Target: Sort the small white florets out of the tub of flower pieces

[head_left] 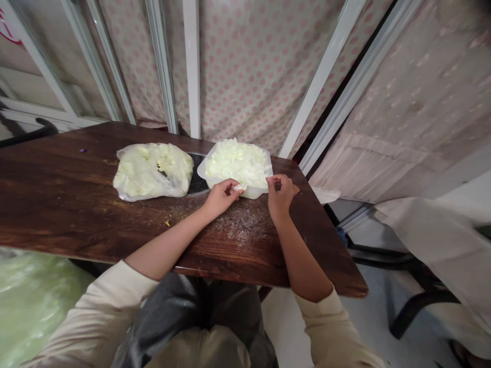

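Observation:
My left hand (223, 197) is closed, with a small white petal-like piece (240, 187) pinched between thumb and fingertips, just in front of a translucent white plastic tub (253, 193). Pale yellow-white petal-like pieces (240, 161) are heaped above the tub's rim. At the tub's right front corner is my right hand (282, 197), thumb and forefinger pressed together; whether anything is between them I cannot make out. To the left of the tub lies a clear plastic bag (130, 186) of pale yellow-green pieces, with a gap in its top.
Fine white grains and crumbs (241, 227) are scattered on the dark wooden table (76, 214). A dark round object (197, 181) shows between bag and tub. A large pale-green filled bag (38, 312) stands at lower left. Dotted curtains (245, 71) hang behind the table.

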Motion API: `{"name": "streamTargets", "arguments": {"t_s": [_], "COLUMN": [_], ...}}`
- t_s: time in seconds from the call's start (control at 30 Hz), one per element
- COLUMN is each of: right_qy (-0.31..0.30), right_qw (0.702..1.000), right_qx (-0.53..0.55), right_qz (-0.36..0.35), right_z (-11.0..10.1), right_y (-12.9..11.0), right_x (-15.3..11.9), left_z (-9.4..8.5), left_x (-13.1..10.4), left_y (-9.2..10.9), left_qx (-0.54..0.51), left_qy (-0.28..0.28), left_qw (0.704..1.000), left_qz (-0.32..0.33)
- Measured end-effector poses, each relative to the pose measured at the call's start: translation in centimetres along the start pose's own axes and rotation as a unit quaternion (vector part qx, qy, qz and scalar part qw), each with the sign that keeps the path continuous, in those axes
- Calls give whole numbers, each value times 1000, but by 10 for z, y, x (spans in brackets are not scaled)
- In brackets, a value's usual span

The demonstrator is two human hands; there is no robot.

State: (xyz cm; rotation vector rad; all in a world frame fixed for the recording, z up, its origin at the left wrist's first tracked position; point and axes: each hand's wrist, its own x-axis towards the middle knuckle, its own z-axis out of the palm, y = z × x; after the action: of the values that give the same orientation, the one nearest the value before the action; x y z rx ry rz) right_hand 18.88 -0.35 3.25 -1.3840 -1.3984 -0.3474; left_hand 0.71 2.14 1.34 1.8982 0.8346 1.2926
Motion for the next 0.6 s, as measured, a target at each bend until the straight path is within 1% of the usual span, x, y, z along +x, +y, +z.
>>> {"name": "streamTargets", "arguments": {"t_s": [0.07,0.17,0.23,0.3,0.37,0.47,0.6], "right_qy": [-2,-36,-75,-134,-179,-203,-192], "right_qw": [999,994,987,973,963,964,971], "right_qx": [-43,-74,-72,-50,-15,44,88], "right_qz": [-15,-74,-125,-179,-203,-168,-112], "right_z": [2,3,1,0,0,4,8], "right_y": [5,2,-6,-15,-22,-25,-21], "right_x": [-1,-4,-7,-10,-12,-14,-11], "left_z": [0,2,1,0,-2,-6,-6], "left_x": [0,-1,0,1,1,0,-3], "left_y": [1,0,-2,-3,-2,2,10], "left_qx": [-4,-9,-11,-9,9,54,77], "left_qy": [-23,-46,-41,-26,-12,-19,-49], "left_qw": [1000,999,999,999,999,996,993], "left_qz": [-3,-2,8,21,39,62,69]}}
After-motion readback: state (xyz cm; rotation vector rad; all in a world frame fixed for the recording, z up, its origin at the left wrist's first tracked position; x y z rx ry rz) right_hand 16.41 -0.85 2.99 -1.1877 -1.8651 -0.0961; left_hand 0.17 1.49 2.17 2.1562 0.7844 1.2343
